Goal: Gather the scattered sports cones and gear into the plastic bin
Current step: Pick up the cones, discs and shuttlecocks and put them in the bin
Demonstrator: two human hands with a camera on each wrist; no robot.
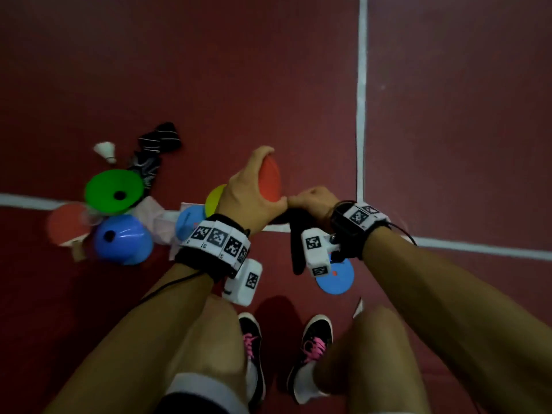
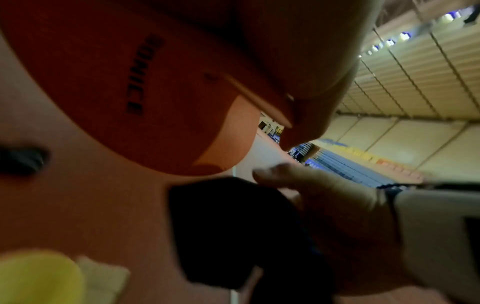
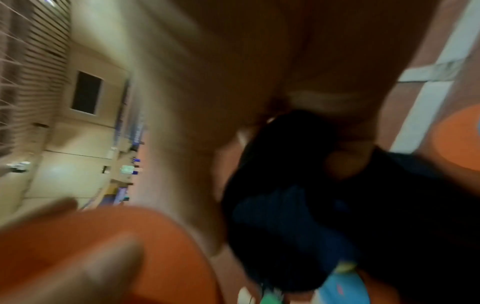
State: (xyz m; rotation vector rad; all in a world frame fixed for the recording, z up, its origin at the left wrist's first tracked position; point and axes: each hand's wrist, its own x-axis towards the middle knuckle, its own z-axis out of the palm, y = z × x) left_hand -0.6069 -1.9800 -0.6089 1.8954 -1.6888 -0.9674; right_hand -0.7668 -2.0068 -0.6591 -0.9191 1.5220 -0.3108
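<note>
Left hand (image 1: pixel 249 186) curled round an orange disc cone (image 1: pixel 269 182), held on edge above the floor (image 1: pixel 209 70). Right hand (image 1: pixel 310 201) pinches a black cloth (image 1: pixel 294 243), hanging down beside it. Green cone (image 1: pixel 113 191), blue cone (image 1: pixel 124 239), shuttlecock (image 1: pixel 105 150) lie clustered on floor to the left. Bin not seen.

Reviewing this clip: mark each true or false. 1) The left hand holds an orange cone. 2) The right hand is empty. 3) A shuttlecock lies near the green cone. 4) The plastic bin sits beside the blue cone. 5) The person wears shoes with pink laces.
1) True: the left hand grips the orange cone.
2) False: the right hand holds a black cloth item.
3) True: the shuttlecock lies just beyond the green cone.
4) False: no bin shows beside the blue cone in any view.
5) True: shoes.
</note>
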